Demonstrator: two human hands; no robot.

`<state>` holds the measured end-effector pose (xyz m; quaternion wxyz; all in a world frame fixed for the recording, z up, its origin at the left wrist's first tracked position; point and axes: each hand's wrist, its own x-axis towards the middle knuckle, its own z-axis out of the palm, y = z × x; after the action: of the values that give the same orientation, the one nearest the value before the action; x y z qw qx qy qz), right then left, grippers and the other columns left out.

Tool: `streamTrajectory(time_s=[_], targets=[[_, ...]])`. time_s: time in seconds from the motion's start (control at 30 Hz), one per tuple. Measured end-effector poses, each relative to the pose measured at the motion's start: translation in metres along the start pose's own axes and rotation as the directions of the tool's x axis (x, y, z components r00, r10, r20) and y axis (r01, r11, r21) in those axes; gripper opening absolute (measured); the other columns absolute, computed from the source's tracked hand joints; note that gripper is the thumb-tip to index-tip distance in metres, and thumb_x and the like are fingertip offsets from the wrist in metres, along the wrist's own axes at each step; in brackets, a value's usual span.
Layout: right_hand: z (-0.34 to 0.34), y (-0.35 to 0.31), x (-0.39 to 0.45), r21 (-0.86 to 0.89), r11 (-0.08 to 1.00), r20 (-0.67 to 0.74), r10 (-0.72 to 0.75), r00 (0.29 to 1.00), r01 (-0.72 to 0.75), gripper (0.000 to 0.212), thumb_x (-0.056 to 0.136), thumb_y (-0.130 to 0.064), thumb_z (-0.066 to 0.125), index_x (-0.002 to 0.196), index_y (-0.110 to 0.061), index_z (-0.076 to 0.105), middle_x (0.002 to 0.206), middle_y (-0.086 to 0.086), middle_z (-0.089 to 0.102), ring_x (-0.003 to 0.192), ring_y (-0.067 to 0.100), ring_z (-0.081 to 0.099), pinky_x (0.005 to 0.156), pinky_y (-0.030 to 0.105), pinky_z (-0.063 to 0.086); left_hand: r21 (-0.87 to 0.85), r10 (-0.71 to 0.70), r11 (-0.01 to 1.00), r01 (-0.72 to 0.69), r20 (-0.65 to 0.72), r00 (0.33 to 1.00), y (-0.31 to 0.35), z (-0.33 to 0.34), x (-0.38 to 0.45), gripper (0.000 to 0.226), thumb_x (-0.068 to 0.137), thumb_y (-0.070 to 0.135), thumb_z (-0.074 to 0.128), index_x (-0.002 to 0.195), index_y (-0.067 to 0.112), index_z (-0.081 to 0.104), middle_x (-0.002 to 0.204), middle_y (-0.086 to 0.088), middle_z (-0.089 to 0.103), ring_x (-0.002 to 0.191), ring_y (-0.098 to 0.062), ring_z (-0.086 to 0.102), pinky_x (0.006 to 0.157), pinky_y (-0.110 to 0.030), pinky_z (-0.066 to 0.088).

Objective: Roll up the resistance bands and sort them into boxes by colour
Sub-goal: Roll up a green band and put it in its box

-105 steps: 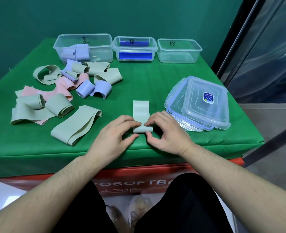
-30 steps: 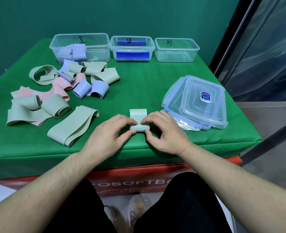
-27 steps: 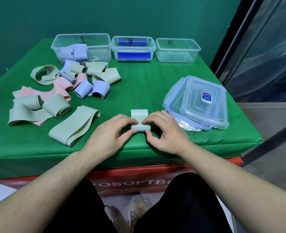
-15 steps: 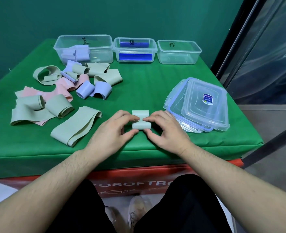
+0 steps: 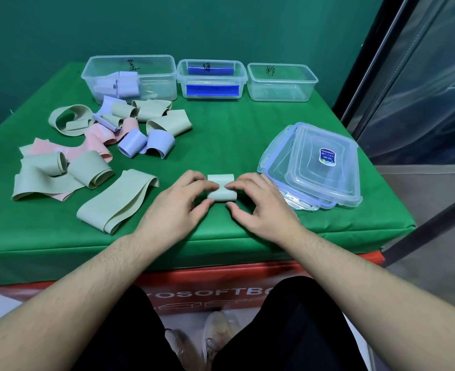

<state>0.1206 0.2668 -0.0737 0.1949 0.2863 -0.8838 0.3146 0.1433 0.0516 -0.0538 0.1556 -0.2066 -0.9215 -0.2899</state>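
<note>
Now | left hand [image 5: 175,207], right hand [image 5: 258,204] | both pinch green roll [image 5: 221,192]

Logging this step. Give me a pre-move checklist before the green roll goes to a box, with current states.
1. Green band fully rolled, no flat tail showing: ok.
2. Left hand and right hand both pinch the roll: ok.
3. Middle box open: ok.
4. Its handwritten label matches green: cannot tell.
5. Path to the boxes free of loose bands: ok.
6. Stacked lids apart from the right hand: cannot tell, very close.
</note>
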Motion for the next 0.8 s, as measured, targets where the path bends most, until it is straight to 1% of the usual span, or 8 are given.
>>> streamTrajectory(time_s=[0.07,0.13,0.23,0.4,0.5,0.63,0.73,0.8], targets=[[0.0,0.001,0.0,-0.007,1.0,0.006,0.013,1.0,-0.013,0.035,0.086,-0.032,0.064,0.118,-0.017,0.066,0.11,-0.001,0.059,0.099,0.022,0.054,0.092,0.041,0.044,0.029,0.01,1.0,-0.01,-0.015,1.0,0.001,0.001,-0.001,0.023,0.09,0.027,0.069,0.113,0.027,0.067,0.112,0.014,0.053,0.067,0.003,0.048,0.065,-0.024,0.04],[0.001,0.001,0.0,-0.021,1.0,0.012,0.02,1.0,-0.02,0.038,0.086,-0.031,0.064,0.122,-0.017,0.065,0.113,-0.001,0.058,0.102,0.022,0.053,0.094,0.042,0.044,0.052,0.011,0.999,-0.009,-0.031,0.999,0.002,0.002,0.0,0.022,0.089,0.025,0.069,0.111,0.025,0.068,0.112,0.012,0.056,0.068,-0.002,0.042,0.065,-0.023,0.039],[0.0,-0.001,-0.001,-0.032,0.999,0.011,0.012,1.0,-0.012,0.041,0.086,-0.028,0.065,0.126,-0.018,0.062,0.12,-0.002,0.053,0.108,0.022,0.051,0.097,0.04,0.042,0.069,0.014,0.998,-0.012,-0.038,0.999,0.002,0.002,0.004,0.021,0.091,0.025,0.068,0.112,0.025,0.069,0.111,0.011,0.059,0.068,-0.002,0.039,0.066,-0.026,0.045],[-0.001,-0.001,0.0,-0.051,0.999,0.034,0.019,0.999,-0.017,0.036,0.085,-0.027,0.062,0.121,-0.022,0.062,0.12,-0.006,0.055,0.106,0.02,0.052,0.096,0.045,0.042,0.08,0.002,0.997,0.0,-0.022,1.0,0.001,-0.001,0.01,0.024,0.094,0.028,0.063,0.118,0.026,0.067,0.114,0.01,0.057,0.071,-0.007,0.047,0.07,-0.031,0.05],[0.0,0.0,0.001,-0.06,0.997,0.067,0.057,0.996,-0.053,0.044,0.085,-0.029,0.057,0.129,-0.023,0.059,0.126,-0.006,0.055,0.11,0.02,0.051,0.099,0.047,0.041,0.093,0.028,0.995,-0.025,-0.034,0.999,0.003,-0.001,0.009,0.024,0.092,0.027,0.065,0.116,0.026,0.067,0.115,0.01,0.056,0.072,-0.009,0.05,0.068,-0.032,0.052],[-0.001,-0.002,0.001,-0.084,0.994,0.088,0.077,0.993,-0.07,0.052,0.086,-0.029,0.053,0.138,-0.023,0.054,0.132,-0.007,0.053,0.115,0.019,0.048,0.102,0.049,0.039,0.152,0.055,0.987,-0.047,-0.049,0.997,0.004,0.0,0.007,0.023,0.09,0.025,0.067,0.113,0.026,0.068,0.115,0.01,0.058,0.085,-0.018,0.065,0.065,-0.036,0.055],[-0.003,-0.004,0.0,-0.098,0.993,0.091,0.073,0.993,-0.064,0.054,0.086,-0.027,0.054,0.139,-0.027,0.049,0.14,-0.008,0.047,0.122,0.018,0.043,0.105,0.048,0.036,0.185,0.062,0.981,-0.051,-0.056,0.997,0.002,0.0,0.01,0.026,0.089,0.024,0.068,0.115,0.025,0.068,0.115,0.008,0.061,0.086,-0.02,0.065,0.066,-0.033,0.054],[-0.004,-0.005,-0.001,-0.113,0.992,0.085,0.066,0.994,-0.056,0.052,0.085,-0.025,0.054,0.136,-0.028,0.05,0.139,-0.008,0.046,0.123,0.018,0.042,0.104,0.048,0.036,0.201,0.069,0.978,-0.058,-0.048,0.996,0.0,0.001,0.013,0.03,0.088,0.023,0.069,0.118,0.023,0.068,0.115,0.005,0.061,0.088,-0.023,0.065,0.07,-0.034,0.053]])
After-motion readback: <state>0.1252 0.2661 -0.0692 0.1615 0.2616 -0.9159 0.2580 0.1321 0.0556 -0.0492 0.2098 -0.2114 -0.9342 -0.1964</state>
